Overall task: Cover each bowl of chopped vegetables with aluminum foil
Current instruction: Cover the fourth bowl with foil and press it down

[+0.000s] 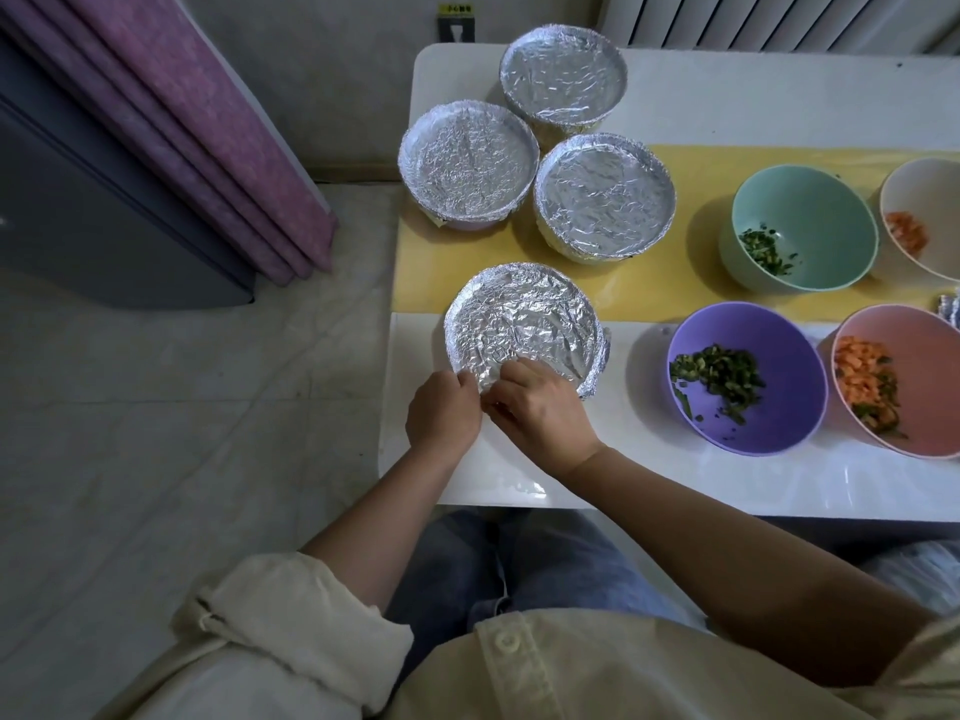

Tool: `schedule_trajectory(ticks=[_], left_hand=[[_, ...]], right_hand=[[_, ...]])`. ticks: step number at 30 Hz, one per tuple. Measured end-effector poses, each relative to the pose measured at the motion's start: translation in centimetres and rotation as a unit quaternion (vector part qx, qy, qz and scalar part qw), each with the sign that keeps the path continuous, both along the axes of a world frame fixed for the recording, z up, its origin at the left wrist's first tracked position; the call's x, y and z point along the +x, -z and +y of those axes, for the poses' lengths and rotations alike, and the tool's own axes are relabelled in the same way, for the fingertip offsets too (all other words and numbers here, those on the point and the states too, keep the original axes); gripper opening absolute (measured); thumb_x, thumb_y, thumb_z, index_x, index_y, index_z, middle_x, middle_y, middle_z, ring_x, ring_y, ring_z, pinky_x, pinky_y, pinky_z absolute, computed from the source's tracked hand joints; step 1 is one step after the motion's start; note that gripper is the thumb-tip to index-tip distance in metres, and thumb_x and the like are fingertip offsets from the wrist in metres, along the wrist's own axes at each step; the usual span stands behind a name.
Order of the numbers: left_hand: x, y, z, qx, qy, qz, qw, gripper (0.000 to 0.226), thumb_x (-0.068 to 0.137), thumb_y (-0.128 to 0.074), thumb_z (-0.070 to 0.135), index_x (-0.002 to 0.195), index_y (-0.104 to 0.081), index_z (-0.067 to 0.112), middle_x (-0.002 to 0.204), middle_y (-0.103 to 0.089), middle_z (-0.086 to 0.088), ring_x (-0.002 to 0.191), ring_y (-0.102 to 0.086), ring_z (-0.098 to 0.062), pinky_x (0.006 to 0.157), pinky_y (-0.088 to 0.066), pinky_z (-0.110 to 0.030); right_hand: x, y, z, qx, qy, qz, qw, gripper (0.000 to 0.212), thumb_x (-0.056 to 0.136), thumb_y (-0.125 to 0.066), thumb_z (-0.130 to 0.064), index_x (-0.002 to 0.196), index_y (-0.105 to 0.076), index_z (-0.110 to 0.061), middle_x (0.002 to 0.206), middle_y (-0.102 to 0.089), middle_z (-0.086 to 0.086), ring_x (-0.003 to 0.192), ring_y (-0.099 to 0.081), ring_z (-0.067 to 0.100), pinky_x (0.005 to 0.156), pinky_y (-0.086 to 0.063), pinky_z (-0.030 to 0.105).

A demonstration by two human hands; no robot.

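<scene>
A foil-covered bowl (522, 319) stands near the table's front left corner. My left hand (441, 413) and my right hand (540, 413) both pinch the foil at its near rim, fingers curled on the crimped edge. Three more foil-covered bowls stand behind it: one (467, 163) at the left, one (563, 77) at the back, one (605, 194) to the right. Uncovered bowls sit to the right: a purple bowl (779, 407) with chopped greens, a mint bowl (810, 210) with a few greens, a pink bowl (924, 366) with carrot and greens, and a white bowl (930, 200) with carrot.
The white table (675, 485) carries a yellow mat (696, 163). A scrap of foil (949, 311) shows at the right edge. A purple curtain (218, 148) and a dark cabinet (78, 210) stand to the left, beyond the table's left edge. My lap is below the front edge.
</scene>
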State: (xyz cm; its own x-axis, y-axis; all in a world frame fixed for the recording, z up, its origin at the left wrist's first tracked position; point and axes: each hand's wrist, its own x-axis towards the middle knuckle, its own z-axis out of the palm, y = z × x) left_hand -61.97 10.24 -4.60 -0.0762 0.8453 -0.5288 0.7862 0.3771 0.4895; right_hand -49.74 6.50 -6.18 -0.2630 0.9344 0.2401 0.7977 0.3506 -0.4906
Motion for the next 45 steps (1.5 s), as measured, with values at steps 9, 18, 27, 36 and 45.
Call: schedule_trajectory(ticks=[9, 18, 27, 36, 45], left_hand=[[-0.9, 0.4, 2.0, 0.005, 0.001, 0.002, 1.000, 0.039, 0.099, -0.035, 0.023, 0.074, -0.056, 0.002, 0.085, -0.068, -0.017, 0.077, -0.057, -0.034, 0.064, -0.038, -0.034], [0.4, 0.9, -0.5, -0.044, -0.069, -0.119, 0.990, 0.040, 0.096, -0.042, 0.031, 0.083, -0.061, -0.002, 0.093, -0.068, -0.025, 0.088, -0.066, -0.038, 0.081, -0.051, -0.047], [0.4, 1.2, -0.1, -0.105, -0.102, -0.158, 0.977, 0.037, 0.094, -0.039, 0.033, 0.093, -0.061, 0.004, 0.099, -0.067, -0.019, 0.096, -0.065, -0.035, 0.073, -0.045, -0.040], [0.1, 1.6, 0.2, -0.086, -0.011, -0.087, 0.992, 0.025, 0.097, -0.041, 0.016, 0.096, -0.060, 0.000, 0.091, -0.059, -0.014, 0.085, -0.056, -0.032, 0.070, -0.042, -0.036], [-1.2, 1.4, 1.8, -0.059, -0.001, -0.077, 0.995, 0.054, 0.080, -0.031, 0.039, 0.096, -0.068, 0.003, 0.088, -0.071, -0.018, 0.084, -0.069, -0.036, 0.083, -0.056, -0.049]], right_hand=[[2.0, -0.4, -0.6, 0.007, -0.006, -0.047, 0.999, 0.014, 0.079, -0.074, -0.021, 0.077, -0.065, -0.010, 0.075, -0.056, 0.005, 0.069, -0.053, 0.027, 0.060, -0.041, 0.034], [0.7, 0.2, 0.0, 0.014, 0.004, -0.038, 0.999, 0.015, 0.080, -0.066, -0.009, 0.065, -0.063, -0.009, 0.067, -0.052, 0.006, 0.060, -0.050, 0.028, 0.054, -0.038, 0.034], [0.5, 0.1, 0.3, 0.000, 0.007, -0.017, 1.000, 0.013, 0.078, -0.068, -0.005, 0.065, -0.064, -0.006, 0.065, -0.052, 0.008, 0.056, -0.050, 0.028, 0.049, -0.038, 0.033], [0.4, -0.2, 0.2, 0.000, 0.011, 0.005, 1.000, 0.019, 0.083, -0.061, -0.012, 0.066, -0.065, -0.007, 0.065, -0.052, 0.007, 0.057, -0.052, 0.028, 0.048, -0.039, 0.031], [2.3, -0.6, -0.3, -0.011, -0.016, -0.026, 0.999, 0.020, 0.078, -0.075, -0.025, 0.085, -0.067, -0.009, 0.081, -0.058, 0.007, 0.074, -0.054, 0.029, 0.062, -0.043, 0.036]])
